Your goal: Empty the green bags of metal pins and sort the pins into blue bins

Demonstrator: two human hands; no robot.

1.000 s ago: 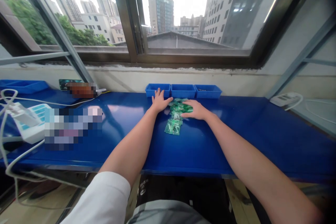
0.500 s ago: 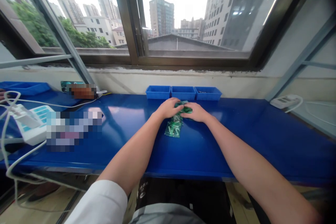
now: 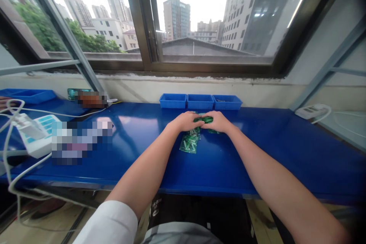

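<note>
Several small green-tinted plastic packets [image 3: 188, 143] lie in a loose heap on the blue table, with thin light-coloured pieces showing through the film. My left hand [image 3: 188, 121] curls over the heap from the left, and my right hand [image 3: 217, 121] does the same from the right. Their fingertips nearly meet, with green film bunched between them. Both hands are closed around packets at the back of the heap. One packet lies nearer the front edge, outside my fingers. My palms hide the rest of the packets.
Three blue bins [image 3: 200, 101] stand side by side against the wall behind my hands; the right one holds some small pieces. At the left are a white power strip [image 3: 38, 133], cables and blurred items. A white device [image 3: 312, 111] sits at the far right.
Both hands have come slightly toward me and closer together, squeezing the packets between them. The front packet has shifted a little toward the table's near edge.
</note>
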